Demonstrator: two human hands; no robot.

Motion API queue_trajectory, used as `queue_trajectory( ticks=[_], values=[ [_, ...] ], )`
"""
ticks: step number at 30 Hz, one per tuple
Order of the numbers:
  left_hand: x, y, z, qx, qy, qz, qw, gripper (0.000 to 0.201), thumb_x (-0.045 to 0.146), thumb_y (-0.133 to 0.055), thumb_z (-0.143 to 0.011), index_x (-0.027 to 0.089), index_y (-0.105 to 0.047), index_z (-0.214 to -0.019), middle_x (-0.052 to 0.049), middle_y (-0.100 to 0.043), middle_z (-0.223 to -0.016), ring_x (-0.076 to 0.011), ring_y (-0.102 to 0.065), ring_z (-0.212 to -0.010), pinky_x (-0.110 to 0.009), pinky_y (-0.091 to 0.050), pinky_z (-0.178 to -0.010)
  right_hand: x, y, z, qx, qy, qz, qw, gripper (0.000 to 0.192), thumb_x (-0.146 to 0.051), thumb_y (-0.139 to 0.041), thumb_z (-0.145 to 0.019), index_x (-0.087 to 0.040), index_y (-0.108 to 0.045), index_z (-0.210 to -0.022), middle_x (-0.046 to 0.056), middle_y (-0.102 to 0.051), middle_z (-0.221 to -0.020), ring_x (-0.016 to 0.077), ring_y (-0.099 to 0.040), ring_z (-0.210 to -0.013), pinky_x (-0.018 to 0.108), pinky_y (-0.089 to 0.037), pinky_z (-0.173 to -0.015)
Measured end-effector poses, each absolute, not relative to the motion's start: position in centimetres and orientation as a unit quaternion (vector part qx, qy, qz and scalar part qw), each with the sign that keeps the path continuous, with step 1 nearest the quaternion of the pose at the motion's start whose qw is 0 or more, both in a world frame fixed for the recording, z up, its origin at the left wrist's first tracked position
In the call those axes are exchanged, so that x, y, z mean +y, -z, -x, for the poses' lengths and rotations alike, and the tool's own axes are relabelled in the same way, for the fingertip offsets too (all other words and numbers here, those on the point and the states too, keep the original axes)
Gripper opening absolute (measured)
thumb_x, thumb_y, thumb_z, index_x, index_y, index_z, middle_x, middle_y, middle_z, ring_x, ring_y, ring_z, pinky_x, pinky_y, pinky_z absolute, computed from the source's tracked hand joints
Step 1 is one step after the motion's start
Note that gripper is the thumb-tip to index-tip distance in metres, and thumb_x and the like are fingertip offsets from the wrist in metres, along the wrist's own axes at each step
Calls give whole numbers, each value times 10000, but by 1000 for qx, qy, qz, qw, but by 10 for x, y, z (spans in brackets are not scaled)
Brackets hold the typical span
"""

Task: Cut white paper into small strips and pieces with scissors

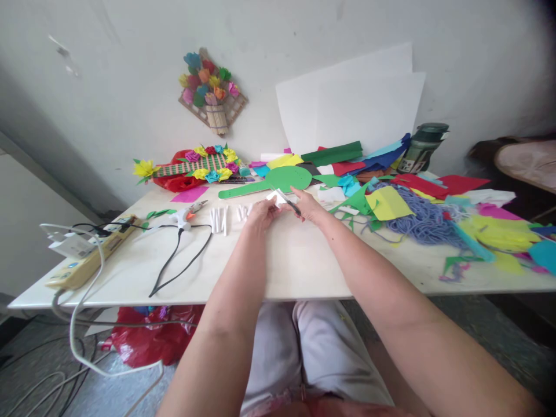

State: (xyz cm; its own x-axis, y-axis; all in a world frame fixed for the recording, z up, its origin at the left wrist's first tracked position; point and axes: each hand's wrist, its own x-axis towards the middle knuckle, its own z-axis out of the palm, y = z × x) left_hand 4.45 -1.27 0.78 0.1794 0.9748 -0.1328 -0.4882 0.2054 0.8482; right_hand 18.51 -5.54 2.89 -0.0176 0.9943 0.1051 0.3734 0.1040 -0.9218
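Nearest, both bare forearms reach out over the near edge of the white table [130,278] toward its middle. The left hand [260,213] has its fingers pressed together on a small white paper piece [274,197], pinching its left end. The right hand [309,207] is closed around a slim dark-handled tool [292,205] whose tip meets the paper; whether it is a pair of scissors or a knife is too small to tell. Just left of the hands lies a row of small white paper rolls [220,219], then a glue gun [186,215] with its black cord, and a power strip [87,263] at the near left. Right of the hands sits blue yarn [419,219] among coloured paper scraps. Farther off lies a green paddle-shaped cutout [278,179], a paper-flower guitar [195,165] and white sheets [360,107] against the wall.
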Motion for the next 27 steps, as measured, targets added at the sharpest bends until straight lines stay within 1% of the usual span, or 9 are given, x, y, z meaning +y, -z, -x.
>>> queue_trajectory(
  ticks=[4,11,18,22,24,27],
  values=[
    [-13,-10,-45,369,-519,-330,697,58,103,-601,-753,84,-589,-699,-37,-571,-592,-74,-523,-483,-180,-463,-501,-55,-28,-184,-606,-376,560,421,977,-428,-736,-603,-107,-280,-1406,-72,-474,-463,61,-379,-363,166,-326,-302],
    [-14,-13,-44,379,-508,-318,705,82,82,-540,-790,94,-575,-717,-29,-575,-602,-77,-534,-514,-188,-477,-544,-55,-28,-183,-609,-379,565,408,975,-416,-745,-599,-122,-284,-1406,-76,-469,-456,59,-381,-360,166,-333,-311],
    [-13,-14,-44,389,-496,-306,714,92,75,-529,-793,115,-578,-726,-33,-591,-636,-86,-552,-565,-209,-491,-616,-53,-26,-182,-602,-390,559,415,910,-374,-763,-594,-150,-357,-1377,-87,-439,-437,47,-348,-356,157,-320,-312],
    [-14,-13,-45,375,-506,-322,707,78,70,-524,-787,106,-582,-748,-54,-609,-681,-103,-570,-593,-233,-505,-625,-51,-22,-183,-587,-417,547,426,913,-359,-754,-617,-144,-321,-1390,-94,-437,-435,48,-349,-358,155,-318,-319],
    [-14,-11,-46,367,-514,-331,701,79,65,-524,-780,110,-582,-749,-48,-604,-668,-113,-573,-597,-253,-515,-633,-50,-19,-185,-581,-428,541,432,917,-363,-742,-636,-135,-291,-1401,-100,-431,-429,50,-352,-355,156,-322,-320],
    [-14,-9,-46,356,-524,-340,695,114,34,-507,-769,120,-570,-729,-33,-592,-629,-115,-571,-590,-266,-522,-653,-50,-18,-188,-573,-438,539,436,876,-366,-714,-672,-137,-288,-1401,-98,-437,-434,57,-373,-355,157,-334,-320]
  ],
)
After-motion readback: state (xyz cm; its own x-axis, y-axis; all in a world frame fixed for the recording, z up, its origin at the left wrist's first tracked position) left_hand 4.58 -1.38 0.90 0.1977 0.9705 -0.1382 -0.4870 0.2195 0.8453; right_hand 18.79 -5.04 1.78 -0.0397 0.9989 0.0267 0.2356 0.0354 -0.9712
